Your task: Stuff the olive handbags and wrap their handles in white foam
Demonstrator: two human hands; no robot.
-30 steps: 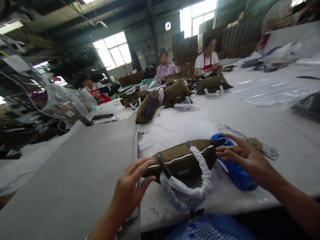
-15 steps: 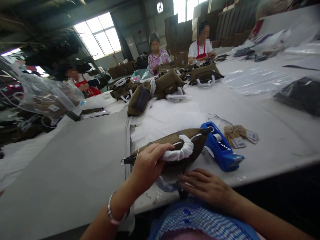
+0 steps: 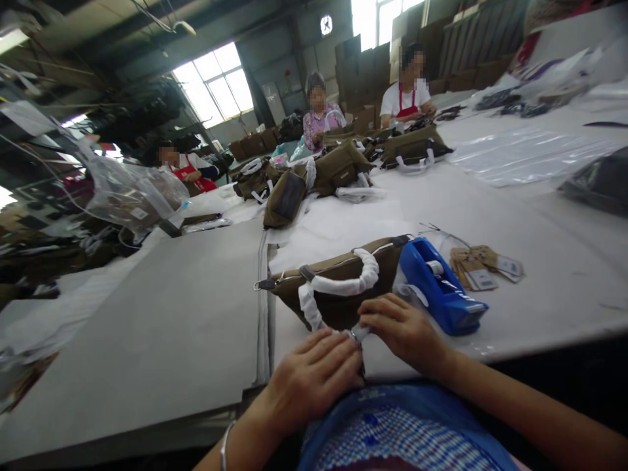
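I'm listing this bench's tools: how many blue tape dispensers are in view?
1. The blue tape dispenser stands on the white table, by the right end of the near olive bag, left of the paper tags. Others may be hidden.

Dim interior backlit by overexposed windows point(image 3: 209, 65); glare streaks the plastic sheeting point(image 3: 530, 156); slight haze softens the background; wide-angle distortion stretches the blurred margins.

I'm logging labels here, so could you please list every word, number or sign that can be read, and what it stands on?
No text is legible:
Hang tags: printed labels, too small and blurred.
Plastic-wrapped bundle: white label, too small.
Wall clock: too blurred.
Nearest olive bag: none readable.
Blue dispenser: none readable.
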